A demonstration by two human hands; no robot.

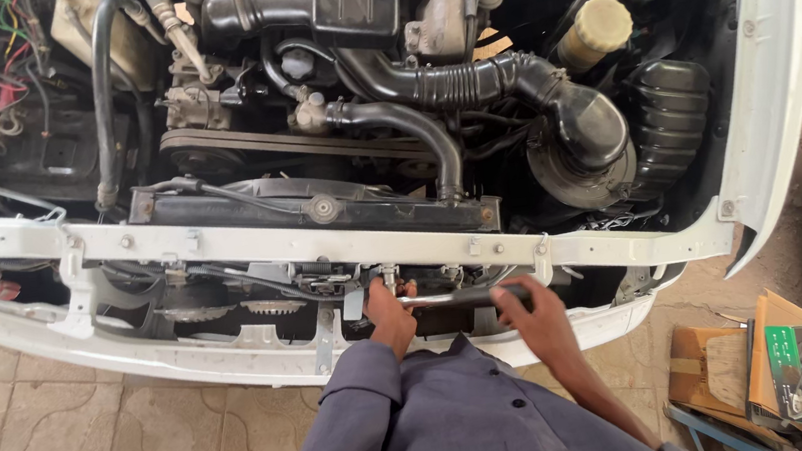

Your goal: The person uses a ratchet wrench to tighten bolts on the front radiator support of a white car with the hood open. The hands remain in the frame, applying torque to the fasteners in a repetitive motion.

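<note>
While my left hand (pixel 390 315) and right hand (pixel 523 310) both grip the ratchet (pixel 450 298), crossbar (pixel 323 244) sits just above, radiator (pixel 319 210) behind.

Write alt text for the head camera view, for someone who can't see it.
Seen from above, a person's left hand and right hand hold a metal ratchet wrench at the white front crossmember of a car with its engine bay open. Black air hoses and the radiator lie behind it; cardboard boxes sit on the paved floor at right.

Grey-blue button-up work shirt, dark buttons down the front; left sleeve long, right forearm bare.
</note>
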